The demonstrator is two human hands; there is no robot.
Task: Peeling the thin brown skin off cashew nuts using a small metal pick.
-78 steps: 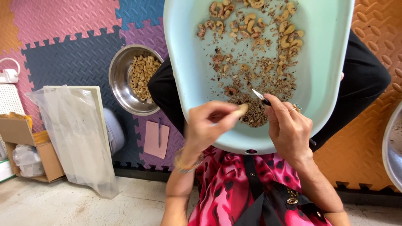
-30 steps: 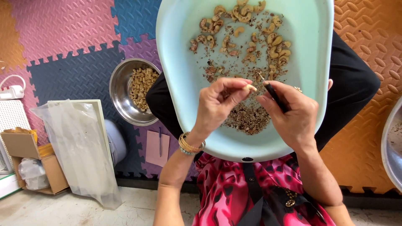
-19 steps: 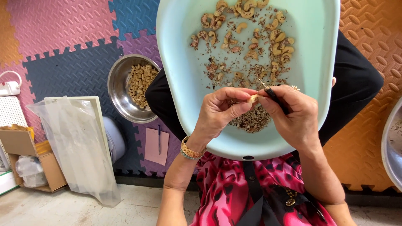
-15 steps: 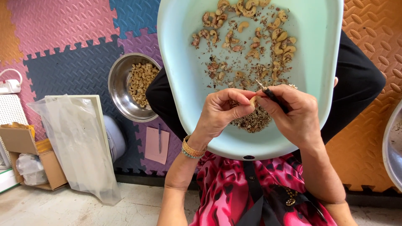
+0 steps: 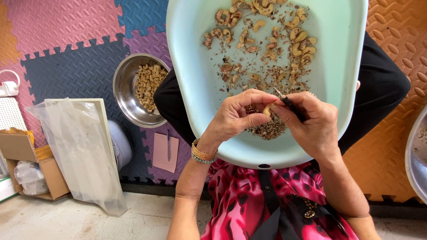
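Since a moment ago the two hands have barely shifted over the near rim of the basin; the left hand (image 5: 242, 116) has turned the cashew (image 5: 267, 109) slightly, and the small knife (image 5: 289, 102) has stayed against it. The left hand is closed around the pale cashew, pinching it between thumb and fingertips. The right hand (image 5: 311, 124) is curled tight on the dark-handled knife, its thin blade tip touching the nut's upper end. Both hands hover above a heap of brown husk scraps (image 5: 269, 129) at the near edge of the pale green basin (image 5: 195, 75), which rests on the person's lap. More cashews, some with skins on, lie scattered toward the basin's far edge (image 5: 267, 35). A gold bangle (image 5: 202, 154) circles the left wrist. On the foam-mat floor to the person's left stands a steel bowl (image 5: 126, 100) of peeled cashews, just beside the basin. Near it lie a pink notepad (image 5: 163, 153) with a pen on it, a clear plastic bag (image 5: 82, 151) draped over a white board, and a cardboard box (image 5: 26, 164) at the mat's near edge.
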